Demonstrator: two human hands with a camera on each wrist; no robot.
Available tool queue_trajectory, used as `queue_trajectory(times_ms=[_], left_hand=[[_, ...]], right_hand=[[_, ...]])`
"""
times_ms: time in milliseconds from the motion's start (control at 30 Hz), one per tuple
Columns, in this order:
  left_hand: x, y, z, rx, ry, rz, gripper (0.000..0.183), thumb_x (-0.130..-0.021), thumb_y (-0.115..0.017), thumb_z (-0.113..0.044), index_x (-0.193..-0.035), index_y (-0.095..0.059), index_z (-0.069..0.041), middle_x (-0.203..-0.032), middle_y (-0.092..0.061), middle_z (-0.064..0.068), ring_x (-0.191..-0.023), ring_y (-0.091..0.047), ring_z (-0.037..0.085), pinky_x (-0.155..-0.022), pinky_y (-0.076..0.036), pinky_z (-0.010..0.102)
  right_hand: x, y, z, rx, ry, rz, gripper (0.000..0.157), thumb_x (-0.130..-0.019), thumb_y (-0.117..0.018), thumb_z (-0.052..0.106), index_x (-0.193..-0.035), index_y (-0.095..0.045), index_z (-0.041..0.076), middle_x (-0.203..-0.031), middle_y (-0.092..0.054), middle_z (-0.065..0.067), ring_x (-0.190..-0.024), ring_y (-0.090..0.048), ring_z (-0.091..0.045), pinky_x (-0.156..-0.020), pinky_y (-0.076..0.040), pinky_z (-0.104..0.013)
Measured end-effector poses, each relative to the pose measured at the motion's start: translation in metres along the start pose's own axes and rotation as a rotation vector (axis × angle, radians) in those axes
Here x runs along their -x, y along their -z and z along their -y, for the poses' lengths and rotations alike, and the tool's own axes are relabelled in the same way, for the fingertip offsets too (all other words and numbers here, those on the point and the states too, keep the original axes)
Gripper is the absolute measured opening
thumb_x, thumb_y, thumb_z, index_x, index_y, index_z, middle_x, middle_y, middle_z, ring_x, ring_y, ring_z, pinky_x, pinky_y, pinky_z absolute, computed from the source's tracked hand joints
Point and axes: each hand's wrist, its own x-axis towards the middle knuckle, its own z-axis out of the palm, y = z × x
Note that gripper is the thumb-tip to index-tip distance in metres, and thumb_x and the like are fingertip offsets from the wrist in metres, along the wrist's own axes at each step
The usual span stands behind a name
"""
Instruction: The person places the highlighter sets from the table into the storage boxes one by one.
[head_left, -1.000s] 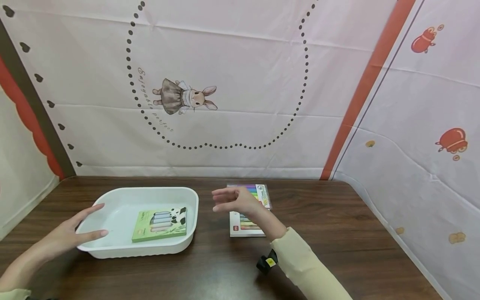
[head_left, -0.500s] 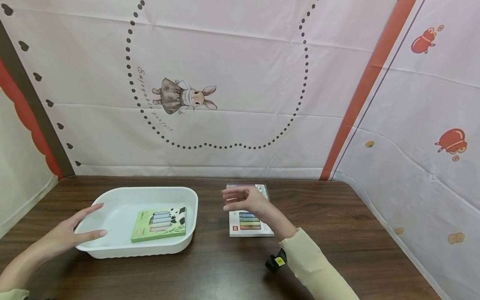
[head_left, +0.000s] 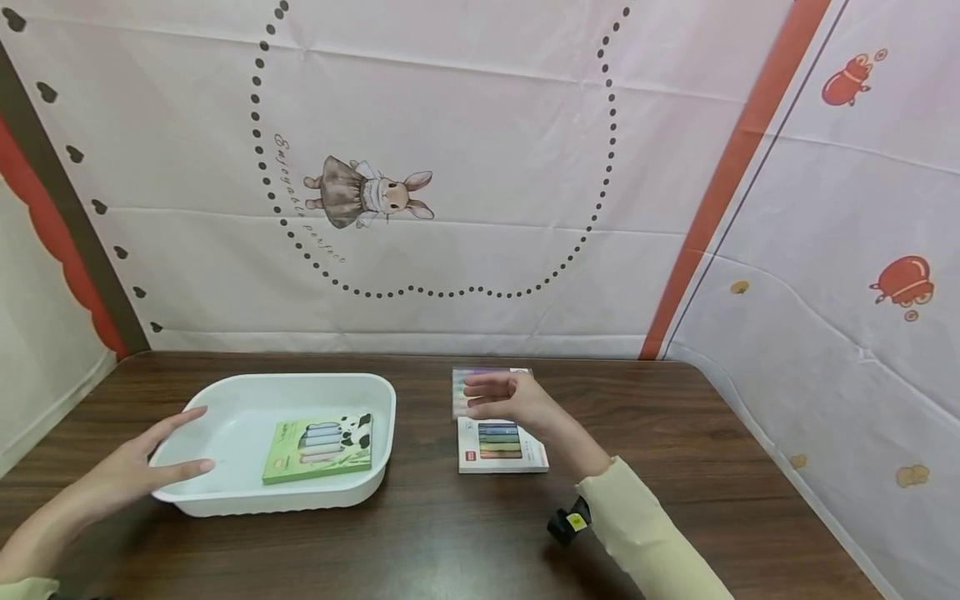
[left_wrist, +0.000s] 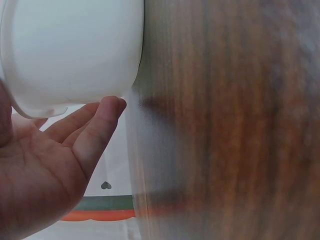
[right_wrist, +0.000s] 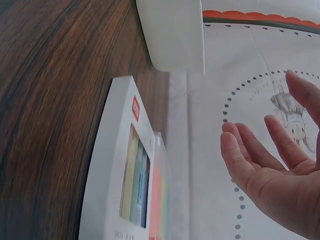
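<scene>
My left hand (head_left: 123, 467) holds the left end of a white plastic tray (head_left: 187, 500). Its thumb and a finger reach over the rim, and in the left wrist view other fingers (left_wrist: 100, 125) lie against the tray's outer wall. Inside the tray lies a green box of markers (head_left: 318, 450) with a panda picture. My right hand (head_left: 517, 400) hovers with nothing in it, fingers loosely bent, over a clear pack of coloured pens (head_left: 461, 387), partly hiding it. Just in front of that pack lies a white windowed box of pens (head_left: 498, 450), also in the right wrist view.
All of this stands on a dark wood-grain table (head_left: 420, 533). A printed cloth (head_left: 480, 183) with a rabbit hangs behind the table's back edge, and more cloth (head_left: 847, 333) runs along the right side.
My right hand has moved to the right, from beside the tray to over the pen packs, uncovering more of the white box. My left hand and the tray have hardly moved.
</scene>
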Motion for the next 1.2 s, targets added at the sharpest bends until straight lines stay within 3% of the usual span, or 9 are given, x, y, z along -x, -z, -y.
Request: queue_trajectory(times_ms=[200, 467, 933, 1200], left_hand=[[0.000, 0.000, 0.000, 0.009, -0.015, -0.006, 0.079, -0.088, -0.059, -0.030, -0.143, -0.011, 0.000, -0.136, -0.013, 0.044, -0.119, -0.017, 0.061, -0.085, -0.023, 0.069], [-0.002, 0.000, 0.007, 0.017, -0.031, -0.021, 0.081, -0.087, -0.061, -0.030, -0.145, -0.010, -0.004, -0.138, -0.013, 0.042, -0.119, -0.018, 0.058, -0.085, -0.023, 0.067], [0.000, 0.000, 0.002, 0.015, -0.024, -0.001, 0.081, -0.088, -0.060, -0.029, -0.144, -0.009, -0.002, -0.137, -0.012, 0.043, -0.120, -0.017, 0.060, -0.083, -0.025, 0.067], [0.001, 0.001, -0.002, -0.007, -0.008, 0.015, 0.080, -0.089, -0.058, -0.030, -0.144, -0.009, -0.001, -0.136, -0.013, 0.044, -0.117, -0.019, 0.061, -0.081, -0.027, 0.068]], right_hand=[[0.005, 0.009, -0.003, -0.009, 0.007, 0.013, 0.050, -0.080, -0.067, 0.003, -0.124, -0.048, -0.010, -0.125, -0.049, -0.030, -0.112, -0.052, -0.038, -0.088, -0.047, -0.035], [0.013, 0.019, -0.010, -0.005, -0.074, -0.033, 0.056, -0.079, -0.071, 0.014, -0.127, -0.049, -0.004, -0.125, -0.051, -0.026, -0.109, -0.056, -0.028, -0.089, -0.047, -0.035], [0.024, 0.037, -0.015, -0.074, -0.069, -0.057, 0.054, -0.081, -0.068, 0.009, -0.127, -0.046, -0.008, -0.125, -0.047, -0.032, -0.100, -0.060, -0.018, -0.088, -0.047, -0.031], [0.028, 0.045, -0.018, -0.057, -0.099, -0.085, 0.058, -0.080, -0.070, 0.014, -0.129, -0.046, -0.005, -0.127, -0.048, -0.028, -0.110, -0.055, -0.026, -0.093, -0.044, -0.037]])
